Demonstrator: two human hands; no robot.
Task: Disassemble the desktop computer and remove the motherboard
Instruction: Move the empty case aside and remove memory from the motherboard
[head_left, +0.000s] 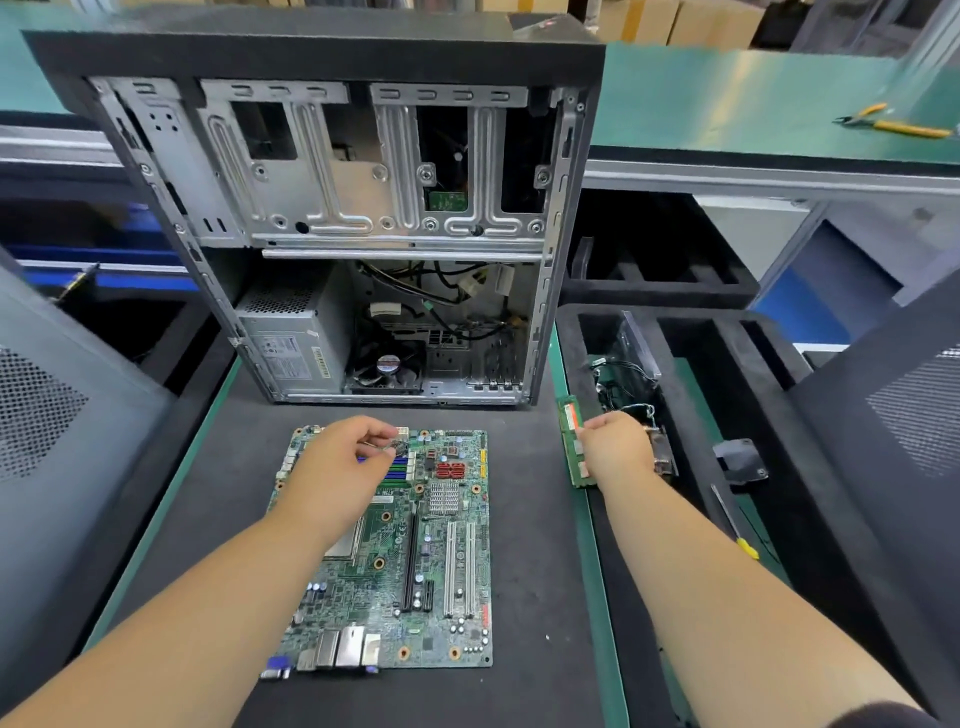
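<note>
Motherboard (415, 545): out of the chassis, lying flat and component side up on the dark mat (535, 571) just in front of the tower case (322, 218). Main aim of the task judged met.

Tower case: side panel off, standing open-side toward the camera. Inside remain the power supply (291, 348) at lower left, a fan (387, 366) on the floor of the case, and loose cables (447, 296) hanging in the bay. Drive cage above looks largely empty.

Left hand (337, 467): over the upper part of the board near the blue memory slots (397, 467), thumb and fingertips pinching a small metallic part; what it is cannot be told at this size.

Right hand (615, 449): at the right edge of the mat, fingers closed on a green memory module (571, 421), held at the rim of the black foam tray (571, 332).

Foam tray: already holds a cabled part and other removed pieces, too dark to name.

Remaining, as judged: stripping of small fittings from the board, the module to be set down in the tray; power supply and fan not yet out, should full teardown be wanted.

Also present: yellow-handled screwdriver (735, 525) at right, yellow-handled pliers (893, 124) on the far bench.
</note>
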